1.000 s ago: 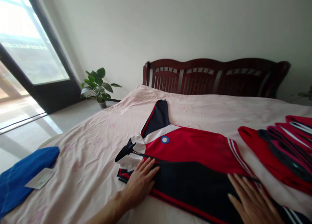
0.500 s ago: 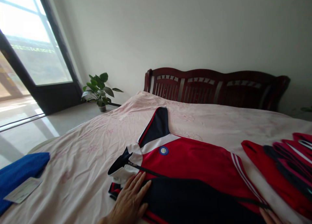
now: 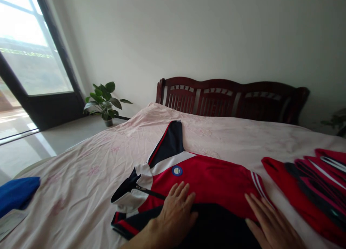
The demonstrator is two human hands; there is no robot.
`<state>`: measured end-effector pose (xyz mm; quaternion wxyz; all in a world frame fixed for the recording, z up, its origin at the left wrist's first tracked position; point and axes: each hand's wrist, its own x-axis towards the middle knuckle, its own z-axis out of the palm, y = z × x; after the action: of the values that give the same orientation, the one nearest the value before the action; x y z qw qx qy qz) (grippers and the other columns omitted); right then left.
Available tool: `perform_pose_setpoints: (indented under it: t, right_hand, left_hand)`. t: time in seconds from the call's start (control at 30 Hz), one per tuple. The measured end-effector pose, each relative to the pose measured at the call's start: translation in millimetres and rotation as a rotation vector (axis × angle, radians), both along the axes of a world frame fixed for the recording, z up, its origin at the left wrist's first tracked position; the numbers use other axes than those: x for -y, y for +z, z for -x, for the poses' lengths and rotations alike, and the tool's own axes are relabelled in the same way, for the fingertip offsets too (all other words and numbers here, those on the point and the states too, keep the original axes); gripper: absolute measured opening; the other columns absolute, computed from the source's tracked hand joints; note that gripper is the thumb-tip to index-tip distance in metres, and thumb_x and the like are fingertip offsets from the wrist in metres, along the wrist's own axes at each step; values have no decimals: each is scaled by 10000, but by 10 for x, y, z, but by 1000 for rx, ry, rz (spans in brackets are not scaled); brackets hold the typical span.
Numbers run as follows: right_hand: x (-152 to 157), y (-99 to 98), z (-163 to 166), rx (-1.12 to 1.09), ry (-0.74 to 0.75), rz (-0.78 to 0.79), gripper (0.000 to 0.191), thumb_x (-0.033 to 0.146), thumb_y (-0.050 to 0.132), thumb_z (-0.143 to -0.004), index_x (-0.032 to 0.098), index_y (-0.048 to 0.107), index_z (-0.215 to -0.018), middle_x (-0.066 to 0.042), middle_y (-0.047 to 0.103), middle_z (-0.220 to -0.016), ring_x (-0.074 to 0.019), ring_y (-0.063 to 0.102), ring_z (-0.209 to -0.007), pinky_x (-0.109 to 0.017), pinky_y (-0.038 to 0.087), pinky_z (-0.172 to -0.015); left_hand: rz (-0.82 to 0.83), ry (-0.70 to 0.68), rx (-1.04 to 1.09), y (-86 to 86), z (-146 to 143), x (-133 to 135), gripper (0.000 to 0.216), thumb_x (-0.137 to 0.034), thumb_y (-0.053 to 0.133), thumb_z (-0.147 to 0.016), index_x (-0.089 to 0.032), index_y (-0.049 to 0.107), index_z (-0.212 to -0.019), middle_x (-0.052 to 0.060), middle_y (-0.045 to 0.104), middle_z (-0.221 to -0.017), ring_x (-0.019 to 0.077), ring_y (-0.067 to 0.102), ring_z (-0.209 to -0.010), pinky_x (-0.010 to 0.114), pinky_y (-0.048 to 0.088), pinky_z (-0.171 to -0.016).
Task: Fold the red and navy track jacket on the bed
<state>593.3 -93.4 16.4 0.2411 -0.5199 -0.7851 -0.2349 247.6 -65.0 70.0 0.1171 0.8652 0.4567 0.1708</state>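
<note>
A red, navy and white zip jacket point(image 3: 216, 173) lies spread on the bed, its collar to the left and one sleeve stretched toward the headboard. The near sleeve is laid across the front, dark along the bottom of the view. My left hand point(image 3: 177, 213) rests on the jacket near the zip, below the round blue badge point(image 3: 177, 170), palm down with fingers extended. Over by the striped hem, my right hand point(image 3: 270, 220) lies on the cloth with its fingers stretched out. Neither hand grips anything that I can see.
Folded red and dark clothes point(image 3: 305, 184) are piled at the right. A blue cloth point(image 3: 18, 193) and a pale card point(image 3: 10, 222) lie at the left edge. Behind are a dark wooden headboard point(image 3: 216, 97), a potted plant point(image 3: 105, 101) and a glass door point(image 3: 38, 61).
My left hand has moved right, from near the collar to the jacket's middle. My right hand has come further into view, onto the hem area. The view has shifted slightly right.
</note>
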Motion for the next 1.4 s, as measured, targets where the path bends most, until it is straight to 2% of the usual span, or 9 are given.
perform_pose_setpoints:
  t: [0.1,0.23,0.37,0.47,0.8,0.97,1.1,1.2,1.4]
  right_hand:
    - [-325,173,411,-5,-19,90,632,436,367,-987,311,203,-1585,-27,484,-1514,-278,472,-1366,-509,424,-1080]
    - [-706,-70,689,26,16,249,607,467,386,-997,297,267,-1568,-43,467,-1526,-251,456,-1385,-468,405,-1114]
    - [-842,-395,603,60,36,301,567,496,415,-985,323,373,-1524,-32,481,-1517,-242,464,-1379,-457,395,-1126]
    - [-846,-448,392,53,-4,283,558,467,421,-983,319,380,-1520,-31,457,-1533,-249,442,-1395,-485,369,-1143]
    - [-1264,70,148,-152,-142,352,406,302,325,-1007,212,682,-1178,-93,729,-1151,-234,669,-1069,-425,506,-974]
    - [-1803,344,82,-131,-292,443,470,224,489,-894,153,562,-1353,-142,587,-1387,-276,520,-1288,-433,387,-1091]
    - [-2112,402,-61,-73,-329,724,770,317,627,-778,141,404,-1494,-171,453,-1510,-314,388,-1402,-435,313,-1126]
    - [-2280,414,-127,-64,-318,821,794,375,731,-663,182,526,-1405,-152,590,-1369,-317,519,-1277,-407,395,-1035]
    - [-2375,520,-41,-61,-317,874,355,308,745,-636,216,715,-978,-60,725,-930,-228,668,-829,-300,458,-713]
  left_hand:
    - [-42,-108,41,-93,-287,-263,623,-486,536,-944,-269,392,-1510,100,324,-1617,288,252,-1502,489,240,-1229]
    - [-9,-56,-31,-381,-313,-577,602,-498,518,-949,-272,427,-1500,126,289,-1624,334,212,-1508,561,209,-1219]
    - [23,31,-90,-638,-93,-738,597,-523,474,-961,-339,376,-1521,92,286,-1628,321,230,-1504,562,212,-1215]
    - [-4,85,-138,-698,38,-813,602,-496,488,-957,-376,343,-1529,37,288,-1632,317,223,-1508,561,209,-1217]
    - [47,360,-49,-345,255,-1653,374,-218,467,-917,-219,668,-1232,71,648,-1334,218,569,-1246,347,368,-1102]
    - [83,651,-48,-321,391,-2190,566,-330,561,-871,-190,486,-1415,189,386,-1555,377,272,-1468,581,240,-1143]
    - [217,872,3,-321,694,-2476,686,-476,587,-815,-106,473,-1382,304,441,-1449,504,378,-1367,660,345,-1022]
    - [290,903,107,-293,908,-2594,689,-494,653,-742,-117,519,-1303,272,541,-1363,469,463,-1320,567,421,-1004]
    - [551,743,447,-191,1005,-2582,432,-482,764,-625,-151,662,-882,117,751,-812,353,727,-879,387,582,-685]
